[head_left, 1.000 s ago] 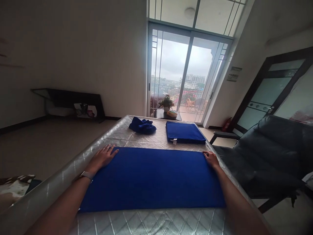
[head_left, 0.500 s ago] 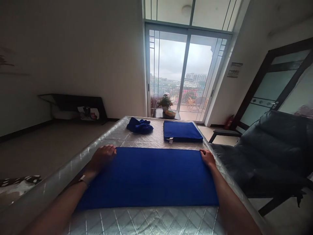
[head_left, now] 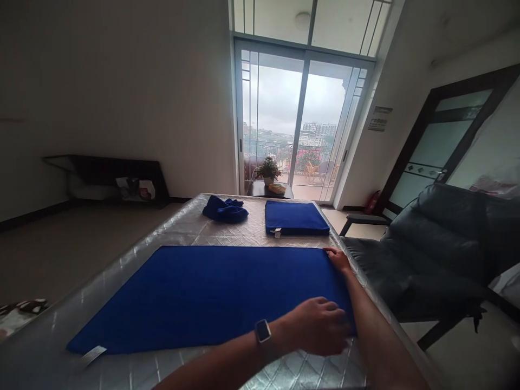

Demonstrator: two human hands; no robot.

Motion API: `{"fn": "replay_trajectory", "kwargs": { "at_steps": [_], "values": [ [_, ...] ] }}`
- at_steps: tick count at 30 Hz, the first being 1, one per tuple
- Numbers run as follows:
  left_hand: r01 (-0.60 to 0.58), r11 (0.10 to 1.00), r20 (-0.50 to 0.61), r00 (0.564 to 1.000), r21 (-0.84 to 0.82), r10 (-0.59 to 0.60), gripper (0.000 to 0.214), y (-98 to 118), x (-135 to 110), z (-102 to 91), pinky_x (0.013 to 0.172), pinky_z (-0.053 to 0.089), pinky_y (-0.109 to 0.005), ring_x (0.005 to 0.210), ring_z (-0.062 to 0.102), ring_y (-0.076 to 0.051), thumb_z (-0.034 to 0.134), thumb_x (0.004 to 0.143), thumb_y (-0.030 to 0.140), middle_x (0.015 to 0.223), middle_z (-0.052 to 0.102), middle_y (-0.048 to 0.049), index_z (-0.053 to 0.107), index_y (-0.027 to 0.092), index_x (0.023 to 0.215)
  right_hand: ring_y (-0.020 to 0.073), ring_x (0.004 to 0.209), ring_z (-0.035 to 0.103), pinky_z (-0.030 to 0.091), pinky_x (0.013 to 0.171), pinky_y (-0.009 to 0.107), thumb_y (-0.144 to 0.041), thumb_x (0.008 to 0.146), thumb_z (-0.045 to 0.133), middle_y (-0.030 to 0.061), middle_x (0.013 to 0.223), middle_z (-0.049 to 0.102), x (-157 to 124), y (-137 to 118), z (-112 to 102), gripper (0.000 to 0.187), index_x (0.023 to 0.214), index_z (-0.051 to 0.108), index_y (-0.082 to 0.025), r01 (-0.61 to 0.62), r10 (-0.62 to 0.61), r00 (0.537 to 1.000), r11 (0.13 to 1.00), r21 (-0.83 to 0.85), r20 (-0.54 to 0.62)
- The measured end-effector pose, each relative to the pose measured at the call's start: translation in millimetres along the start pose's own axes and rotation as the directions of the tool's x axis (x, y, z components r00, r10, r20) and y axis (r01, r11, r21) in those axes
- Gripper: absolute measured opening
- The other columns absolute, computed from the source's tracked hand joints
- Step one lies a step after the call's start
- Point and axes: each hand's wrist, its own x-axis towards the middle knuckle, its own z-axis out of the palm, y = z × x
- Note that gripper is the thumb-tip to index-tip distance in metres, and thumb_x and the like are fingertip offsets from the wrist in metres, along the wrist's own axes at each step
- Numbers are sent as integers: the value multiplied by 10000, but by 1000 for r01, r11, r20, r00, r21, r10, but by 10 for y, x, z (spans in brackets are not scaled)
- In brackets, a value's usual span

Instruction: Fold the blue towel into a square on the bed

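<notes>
A large blue towel (head_left: 203, 292) lies spread flat on a silver quilted mattress (head_left: 244, 234). My left hand (head_left: 319, 326), with a watch on its wrist, reaches across to the towel's near right corner, its fingers curled on the edge. Fingers pinched together, my right hand (head_left: 337, 259) holds the far right corner. A white tag (head_left: 92, 355) sticks out at the towel's near left corner. Behind it, a folded blue towel (head_left: 296, 218) lies neatly on the mattress, with a crumpled blue towel (head_left: 225, 209) to its left.
A dark padded chair (head_left: 439, 254) stands close against the mattress's right side. Beyond the far end, a small table holds a potted plant (head_left: 267, 170) before glass balcony doors. A low dark shelf (head_left: 109, 179) sits by the left wall.
My left hand left the towel's far left corner and crossed to its near right corner. The right hand stayed on the far right corner. The view shifted slightly.
</notes>
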Motion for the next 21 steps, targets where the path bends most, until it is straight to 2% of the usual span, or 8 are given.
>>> {"fn": "replay_trajectory", "kwargs": {
  "at_steps": [2,5,9,12,16,21],
  "values": [
    [2,999,-52,999,-41,-4,317,124,185,130,726,462,-313,875,607,-172,420,976,439,992,656,-54,665,241,939,173,1195,555,367,1052,277,-243,811,482,-21,1211,684,-9,-13,-7,315,955,761,-271,19,-20,1000,1000,14,13],
    [24,998,-34,999,-58,-26,269,159,290,281,665,441,-321,830,598,-178,488,954,375,923,647,-44,656,206,826,177,1210,542,353,1067,283,-240,810,478,-8,1237,672,-12,-19,-9,316,947,763,-258,33,-34,999,999,32,30],
    [80,996,6,997,-41,-80,193,144,339,380,635,413,-320,831,576,-179,508,945,265,978,635,-39,665,207,849,188,1210,543,343,1075,285,-238,811,471,14,1259,659,-5,-6,-9,327,961,761,-236,40,-42,998,998,53,43],
    [125,992,44,991,-19,-124,202,180,403,425,606,388,-328,828,564,-201,511,939,252,940,625,-62,681,198,843,192,1193,554,363,1057,287,-254,816,472,15,1262,657,0,6,-18,345,1024,747,-231,38,-41,998,997,62,53],
    [148,989,13,989,-20,-148,216,227,435,423,607,377,-339,818,561,-215,528,925,245,883,616,-81,676,179,782,196,1193,558,377,1039,280,-260,817,477,29,1253,664,2,3,-29,364,1070,735,-218,29,-32,998,998,58,58],
    [152,988,-13,988,40,-152,181,200,334,272,663,394,-353,789,562,-210,527,921,239,846,630,-74,668,159,842,191,1200,560,363,1072,314,-293,817,473,1,1232,674,2,-14,-21,349,1040,741,-267,34,-36,998,998,55,45]
  ]
}}
